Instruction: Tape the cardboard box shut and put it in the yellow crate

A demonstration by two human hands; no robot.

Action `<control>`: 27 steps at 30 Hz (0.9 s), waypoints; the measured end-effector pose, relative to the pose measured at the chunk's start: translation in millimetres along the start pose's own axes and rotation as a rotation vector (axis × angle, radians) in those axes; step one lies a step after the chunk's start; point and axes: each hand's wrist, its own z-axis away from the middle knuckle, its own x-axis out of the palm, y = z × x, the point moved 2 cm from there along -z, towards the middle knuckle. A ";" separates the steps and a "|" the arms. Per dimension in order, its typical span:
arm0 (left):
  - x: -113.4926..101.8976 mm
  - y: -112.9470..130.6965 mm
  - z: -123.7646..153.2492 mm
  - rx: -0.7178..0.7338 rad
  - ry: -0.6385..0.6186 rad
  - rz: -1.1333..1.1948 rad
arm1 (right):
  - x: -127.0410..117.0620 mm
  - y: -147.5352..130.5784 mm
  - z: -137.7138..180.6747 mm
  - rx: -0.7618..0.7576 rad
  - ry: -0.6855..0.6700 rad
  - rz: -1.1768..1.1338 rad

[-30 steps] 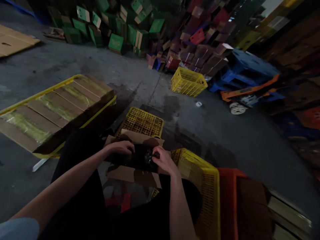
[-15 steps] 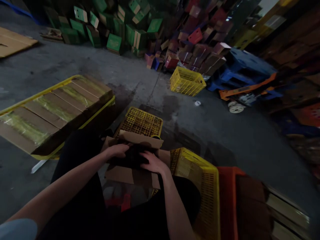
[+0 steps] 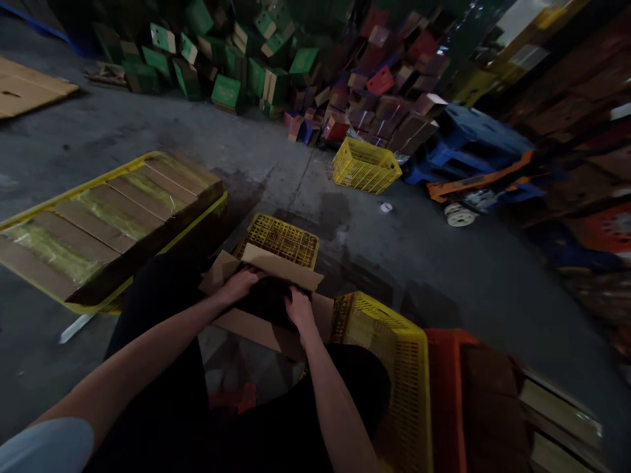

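An opened cardboard box [image 3: 280, 266] stands between my knees with its flaps folded outward. Dark contents [image 3: 269, 299], too dim to identify, fill its inside. My left hand [image 3: 240, 284] reaches in at the left end, fingertips down against the dark stuff near the far flap. At the right end, my right hand [image 3: 299, 307] dips in with its fingers bent down, and their tips are lost in the dark. I cannot make out whether either hand grips anything. Behind the box, an upturned yellow crate [image 3: 290, 238] shows its grid surface.
Taped cartons fill a yellow crate [image 3: 142, 155] at left. On my right are a yellow basket [image 3: 414, 368] and a red crate [image 3: 446, 394]. Farther off stand another yellow crate [image 3: 365, 167], an orange pallet jack [image 3: 480, 180], blue pallets [image 3: 473, 141] and heaped green boxes [image 3: 227, 90].
My right hand has turned from lying spread over the contents to pointing down at the right end. The left hand has shifted slightly right and up, and the box has tilted a little.
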 end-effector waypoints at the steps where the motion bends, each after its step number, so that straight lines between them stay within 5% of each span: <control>1: -5.6 0.7 -3.2 0.004 0.027 0.012 | -1.3 -0.3 -0.5 -0.002 0.006 -0.007; 6: -32.6 6.0 -3.5 -0.011 0.162 0.107 | -12.3 -1.8 1.8 -0.087 0.010 -0.085; 9: -44.0 11.4 4.7 -0.042 0.210 0.397 | -21.9 -5.4 6.1 -0.223 0.008 -0.232; 15: -43.9 24.9 13.8 -0.150 0.098 0.983 | -34.1 -23.2 16.6 -0.500 -0.126 -0.802; 23: -51.6 46.0 13.7 -0.174 -0.081 1.056 | -37.4 -15.1 5.6 -0.251 -0.125 -1.023; 27: -54.3 45.1 10.6 -0.051 -0.026 1.022 | -38.5 -6.1 5.7 -0.156 -0.085 -1.089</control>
